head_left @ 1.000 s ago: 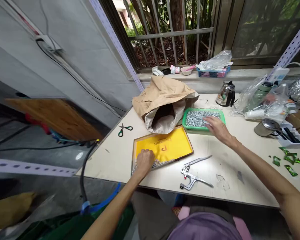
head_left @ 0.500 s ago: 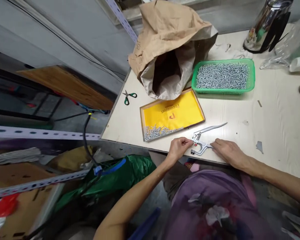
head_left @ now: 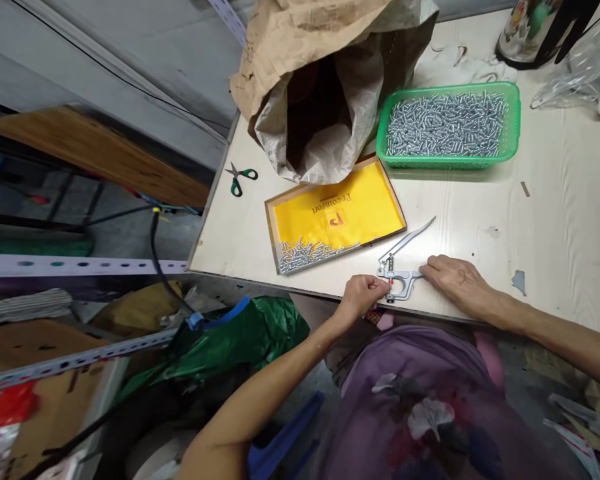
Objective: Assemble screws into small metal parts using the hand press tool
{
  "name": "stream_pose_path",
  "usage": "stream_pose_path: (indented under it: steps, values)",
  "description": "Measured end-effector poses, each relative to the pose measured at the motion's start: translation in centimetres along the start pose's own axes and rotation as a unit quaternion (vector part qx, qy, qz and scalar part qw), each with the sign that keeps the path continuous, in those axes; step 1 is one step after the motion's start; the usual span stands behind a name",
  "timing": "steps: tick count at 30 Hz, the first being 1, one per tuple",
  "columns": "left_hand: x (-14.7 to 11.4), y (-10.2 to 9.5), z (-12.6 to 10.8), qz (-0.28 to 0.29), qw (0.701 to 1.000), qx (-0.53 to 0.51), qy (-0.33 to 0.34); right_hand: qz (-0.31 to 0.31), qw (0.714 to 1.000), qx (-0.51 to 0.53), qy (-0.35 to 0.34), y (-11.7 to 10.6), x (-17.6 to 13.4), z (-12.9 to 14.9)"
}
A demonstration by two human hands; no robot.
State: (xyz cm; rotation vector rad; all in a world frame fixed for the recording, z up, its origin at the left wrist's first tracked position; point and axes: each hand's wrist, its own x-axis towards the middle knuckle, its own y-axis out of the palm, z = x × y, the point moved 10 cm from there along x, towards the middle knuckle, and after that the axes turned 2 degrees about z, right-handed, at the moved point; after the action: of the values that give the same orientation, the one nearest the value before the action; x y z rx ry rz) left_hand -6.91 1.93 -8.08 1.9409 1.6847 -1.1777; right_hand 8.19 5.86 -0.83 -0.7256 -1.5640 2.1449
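Snap pliers (head_left: 406, 283) of grey metal lie at the table's front edge, their upper handle raised and a spring by the pivot. My right hand (head_left: 455, 285) is closed on the end of the lower handle. At the jaw, the fingertips of my left hand (head_left: 364, 293) are pinched together; whatever they hold is too small and hidden to make out. Something small and red shows in the jaw beside them. Just beyond my left hand is a shallow cardboard tray (head_left: 363, 200) with a yellow bottom, small silvery metal pieces (head_left: 305, 255) heaped along its near side.
A green plastic basket (head_left: 447, 162) full of similar silvery pieces stands behind, beside a large open paper sack (head_left: 325, 150). Green-handled scissors (head_left: 240, 179) lie left of the tray. A kettle (head_left: 527, 33) and clear plastic bag (head_left: 573, 77) are at the back right.
The pliers have turned so that the jaw sits upright at my left fingertips, and the raised handle slants more steeply. Both hands stay at the pliers. The camera view has shifted slightly.
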Motion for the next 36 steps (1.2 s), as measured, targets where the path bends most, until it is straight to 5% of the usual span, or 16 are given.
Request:
stream_pose_path:
  steps: [6, 14, 21, 26, 36]
  values:
    - [-0.5, 1.2, 1.2, 0.041, 0.996, -0.062, -0.056, 0.002, 1.0, 0.013, -0.009, 0.3, -0.1, 0.2]
    - [-0.9, 1.6, 0.9, 0.049, 0.997, -0.011, -0.061, 0.029, 0.999, 0.016, -0.002, 0.2, 0.0, 0.3]
    - [-1.2, 2.1, 0.7, 0.07, 0.993, -0.029, -0.089, -0.051, 0.998, 0.006, -0.019, -0.6, 1.4, -3.6]
    - [-1.1, 2.1, 1.0, 0.06, 0.993, -0.028, -0.1, -0.039, 0.998, 0.005, -0.041, 0.1, 2.7, -5.2]
    - [-1.3, 2.0, 0.9, 0.052, 0.994, -0.017, -0.099, -0.014, 0.999, -0.006, -0.051, -1.0, 2.7, -4.2]
